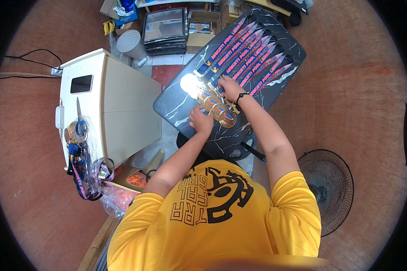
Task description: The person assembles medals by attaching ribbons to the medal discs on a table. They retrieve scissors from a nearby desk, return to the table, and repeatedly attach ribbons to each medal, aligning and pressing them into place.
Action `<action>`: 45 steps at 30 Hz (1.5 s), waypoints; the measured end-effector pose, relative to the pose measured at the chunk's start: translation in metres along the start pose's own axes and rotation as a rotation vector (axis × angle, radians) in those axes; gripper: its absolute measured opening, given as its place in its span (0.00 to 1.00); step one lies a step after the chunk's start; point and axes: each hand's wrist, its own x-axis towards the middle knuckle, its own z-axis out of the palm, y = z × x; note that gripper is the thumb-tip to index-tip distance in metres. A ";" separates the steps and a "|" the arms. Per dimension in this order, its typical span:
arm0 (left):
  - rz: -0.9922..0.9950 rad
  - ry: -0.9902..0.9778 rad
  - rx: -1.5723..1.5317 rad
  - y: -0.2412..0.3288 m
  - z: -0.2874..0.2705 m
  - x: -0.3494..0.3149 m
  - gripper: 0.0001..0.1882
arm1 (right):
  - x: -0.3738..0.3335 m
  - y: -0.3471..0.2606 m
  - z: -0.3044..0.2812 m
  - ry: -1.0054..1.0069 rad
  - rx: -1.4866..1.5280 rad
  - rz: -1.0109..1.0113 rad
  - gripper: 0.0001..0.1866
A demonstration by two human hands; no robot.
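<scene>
Medals [219, 110] (overlapping) | left fingers [194, 117]: beside | right fingers [222, 82]: at ribbons [245, 58]

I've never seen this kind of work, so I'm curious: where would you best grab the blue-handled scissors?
The scissors are probably best taken by the blue handles, fingers coming from above and the right: the blades point away from the person, toward the phone, and a round gold item sits at the handles' left.

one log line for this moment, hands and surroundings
left hand: by medals | right hand: at ribbons, grip unclear | ribbons: side by side on table | cabinet: scissors, phone
</scene>
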 end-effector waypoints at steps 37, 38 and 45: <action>0.995 -0.229 0.536 -0.056 -0.008 -0.038 0.38 | -0.039 0.012 0.009 0.093 0.016 -0.003 0.10; 0.990 -0.233 0.538 -0.056 -0.008 -0.038 0.38 | -0.038 0.011 0.008 0.088 0.009 -0.008 0.10; 0.892 -0.212 0.607 -0.056 -0.012 -0.035 0.39 | -0.034 0.010 0.012 0.096 -0.043 -0.034 0.10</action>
